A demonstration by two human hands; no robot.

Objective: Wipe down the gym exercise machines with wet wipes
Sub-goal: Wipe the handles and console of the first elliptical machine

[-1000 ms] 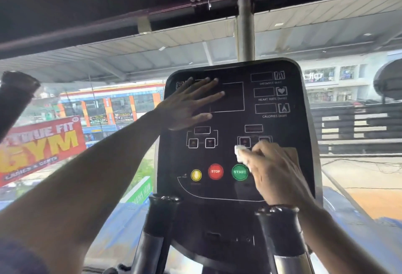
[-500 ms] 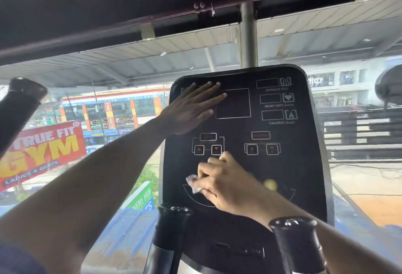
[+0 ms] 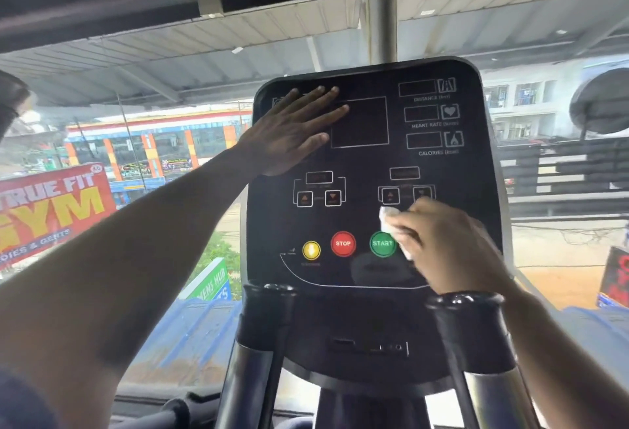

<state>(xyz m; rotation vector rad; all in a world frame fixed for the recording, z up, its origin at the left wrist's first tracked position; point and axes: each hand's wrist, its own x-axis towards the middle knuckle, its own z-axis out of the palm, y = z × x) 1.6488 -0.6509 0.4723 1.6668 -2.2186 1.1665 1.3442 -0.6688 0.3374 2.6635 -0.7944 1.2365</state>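
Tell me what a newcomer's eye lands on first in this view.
First, the black console filling the centre, with its red STOP button and green START button in a row low on the panel. Next, the two hands on it: the left hand lies flat at the upper left, while the right hand presses a white wet wipe beside START. At far left, a red and yellow gym banner shows outside the window.

Banner: red gym banner (image 3: 51,211) with yellow and white lettering, at 9 o'clock beyond the window.
Green sign: slanted green sign (image 3: 212,284), at 7 o'clock.
Shopfronts: orange-and-blue building (image 3: 153,149), at 10 o'clock.
Roof: corrugated metal roof (image 3: 170,54) overhead, at 11 o'clock.
Pole: grey vertical pole (image 3: 384,20), at 12 o'clock.
Far block: pale windowed building (image 3: 520,105), at 2 o'clock.
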